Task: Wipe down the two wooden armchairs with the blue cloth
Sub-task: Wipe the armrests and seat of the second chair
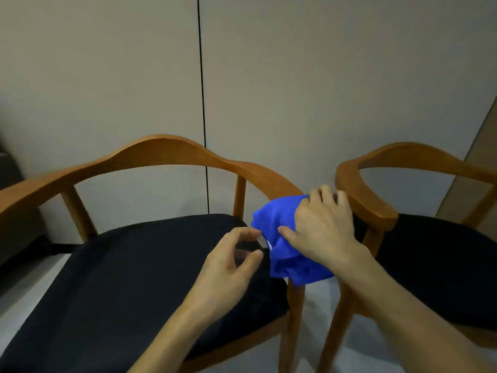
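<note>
Two wooden armchairs with black seat cushions stand side by side against a wall. The left armchair (pixel 166 150) fills the middle and left; the right armchair (pixel 368 195) is at the right edge. A blue cloth (pixel 277 227) is draped over the front end of the left chair's right armrest. My right hand (pixel 322 224) lies on top of the cloth, fingers and thumb closed around it and the armrest. My left hand (pixel 231 262) hovers above the black seat (pixel 121 278) just left of the cloth, fingers curled and apart, holding nothing.
A beige panelled wall (pixel 295 76) with a dark vertical seam runs behind both chairs. A narrow strip of grey floor (pixel 312 319) shows between the chairs' legs. A dark object (pixel 10 168) sits at the far left edge.
</note>
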A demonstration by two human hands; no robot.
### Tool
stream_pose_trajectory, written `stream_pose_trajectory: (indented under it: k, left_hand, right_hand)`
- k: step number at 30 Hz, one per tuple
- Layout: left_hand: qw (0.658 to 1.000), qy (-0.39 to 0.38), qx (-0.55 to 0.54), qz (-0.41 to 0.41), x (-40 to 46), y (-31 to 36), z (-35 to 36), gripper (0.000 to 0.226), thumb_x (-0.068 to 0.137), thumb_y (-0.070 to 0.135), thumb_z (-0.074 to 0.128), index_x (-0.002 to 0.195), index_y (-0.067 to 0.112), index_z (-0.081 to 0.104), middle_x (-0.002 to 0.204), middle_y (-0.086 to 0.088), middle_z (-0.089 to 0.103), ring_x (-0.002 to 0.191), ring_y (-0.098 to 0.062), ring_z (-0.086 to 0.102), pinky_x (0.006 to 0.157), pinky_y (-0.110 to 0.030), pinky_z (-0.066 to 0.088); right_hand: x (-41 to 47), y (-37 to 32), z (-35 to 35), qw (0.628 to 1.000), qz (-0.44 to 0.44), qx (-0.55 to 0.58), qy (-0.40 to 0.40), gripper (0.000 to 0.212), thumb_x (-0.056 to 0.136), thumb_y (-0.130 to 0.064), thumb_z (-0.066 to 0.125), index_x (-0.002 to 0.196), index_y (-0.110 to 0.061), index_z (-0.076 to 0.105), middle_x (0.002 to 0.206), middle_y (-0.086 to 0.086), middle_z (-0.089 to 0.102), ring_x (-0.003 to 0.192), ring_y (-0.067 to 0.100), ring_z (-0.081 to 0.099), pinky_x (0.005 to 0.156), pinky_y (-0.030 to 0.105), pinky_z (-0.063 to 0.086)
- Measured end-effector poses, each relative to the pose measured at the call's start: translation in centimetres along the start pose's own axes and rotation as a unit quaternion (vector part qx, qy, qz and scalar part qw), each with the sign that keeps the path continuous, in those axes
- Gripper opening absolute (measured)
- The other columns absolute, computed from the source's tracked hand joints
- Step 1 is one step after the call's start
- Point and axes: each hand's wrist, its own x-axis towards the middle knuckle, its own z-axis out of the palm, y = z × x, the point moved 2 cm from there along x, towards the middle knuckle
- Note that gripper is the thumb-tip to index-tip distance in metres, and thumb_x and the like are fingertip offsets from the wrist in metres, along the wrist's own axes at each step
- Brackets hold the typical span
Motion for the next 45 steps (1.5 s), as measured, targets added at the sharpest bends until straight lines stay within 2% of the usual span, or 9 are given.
stream_pose_trajectory:
  k: [4,11,14,17,21,25,33,40,45]
  left_hand:
    - [0.999,-0.029,-0.040,-0.021,3.5,-0.8,0.3,0.031,0.096,0.020,0.055,0.123,0.033,0.059,0.117,0.017,0.064,0.102,0.001,0.065,0.093,-0.034,0.055]
    - [0.967,-0.076,-0.203,-0.130,9.8,-2.0,2.4,0.031,0.098,0.032,0.049,0.116,0.019,0.069,0.112,-0.005,0.072,0.106,-0.017,0.065,0.098,-0.038,0.051]
    - [0.957,-0.060,-0.241,-0.148,11.6,-2.4,2.1,0.035,0.096,0.041,0.048,0.102,0.016,0.072,0.105,-0.006,0.072,0.100,-0.023,0.065,0.098,-0.041,0.049]
    - [0.953,-0.078,-0.243,-0.162,13.1,-3.2,1.8,0.032,0.099,0.047,0.040,0.104,0.030,0.067,0.117,-0.002,0.069,0.109,-0.019,0.065,0.106,-0.043,0.045]
    - [0.947,-0.085,-0.261,-0.164,14.5,-3.7,1.0,0.043,0.101,0.050,0.034,0.121,0.024,0.063,0.120,-0.001,0.067,0.111,-0.014,0.062,0.107,-0.038,0.044]
    - [0.946,-0.122,-0.250,-0.165,15.2,-4.1,0.5,0.054,0.099,0.054,0.031,0.135,0.020,0.055,0.133,-0.003,0.061,0.121,-0.014,0.057,0.112,-0.040,0.038]
    - [0.957,-0.101,-0.238,-0.132,16.2,-3.9,0.1,0.051,0.101,0.048,0.032,0.136,0.019,0.054,0.136,0.003,0.058,0.123,-0.012,0.054,0.114,-0.042,0.036]
    - [0.977,-0.042,-0.190,-0.091,19.3,-5.0,-2.7,0.051,0.101,0.048,0.031,0.140,0.022,0.049,0.132,0.003,0.056,0.120,-0.012,0.053,0.101,-0.030,0.039]
    - [0.979,0.018,-0.185,-0.082,20.3,-7.4,-6.4,0.035,0.101,0.046,0.032,0.116,0.034,0.062,0.107,0.014,0.063,0.108,-0.012,0.060,0.094,-0.030,0.048]
  right_hand:
    - [2.1,-0.9,0.2,0.993,0.026,0.062,-0.101,0.085,0.088,-0.053,0.052,0.147,0.001,0.022,0.130,0.020,0.054,0.116,0.033,0.054,0.088,0.040,0.045]
    - [5.8,-1.5,-1.3,0.960,-0.007,0.106,-0.258,0.045,0.095,-0.046,0.051,0.126,-0.014,0.051,0.128,0.013,0.055,0.111,0.029,0.055,0.083,0.035,0.043]
    - [8.1,-1.6,-0.8,0.951,0.002,0.134,-0.277,0.018,0.092,-0.043,0.057,0.090,-0.025,0.055,0.108,0.010,0.061,0.089,0.023,0.053,0.073,0.031,0.042]
    - [10.9,-1.9,0.9,0.951,0.047,0.140,-0.270,0.035,0.083,-0.049,0.065,0.079,-0.016,0.052,0.096,0.007,0.057,0.082,0.022,0.054,0.068,0.031,0.041]
    - [13.3,-3.5,2.9,0.967,0.089,0.093,-0.218,0.088,0.072,-0.057,0.070,0.133,-0.002,0.039,0.134,0.019,0.047,0.122,0.035,0.045,0.099,0.043,0.041]
    - [11.9,-4.9,2.2,0.988,0.056,-0.091,-0.113,0.070,0.082,-0.057,0.061,0.129,-0.006,0.048,0.129,0.020,0.046,0.118,0.035,0.043,0.100,0.048,0.039]
    - [12.0,-3.2,4.1,0.967,0.063,0.043,-0.242,0.108,0.081,-0.055,0.064,0.151,0.002,0.003,0.150,0.026,0.024,0.137,0.038,0.031,0.109,0.048,0.035]
    - [19.3,-4.7,7.1,0.967,0.052,0.082,-0.236,0.109,0.076,-0.054,0.067,0.152,-0.009,0.005,0.151,0.017,0.028,0.138,0.033,0.030,0.111,0.045,0.034]
    - [24.5,-7.2,9.3,0.980,0.030,0.084,-0.180,0.107,0.067,-0.060,0.072,0.148,-0.013,0.021,0.143,0.010,0.042,0.129,0.031,0.043,0.103,0.044,0.042]
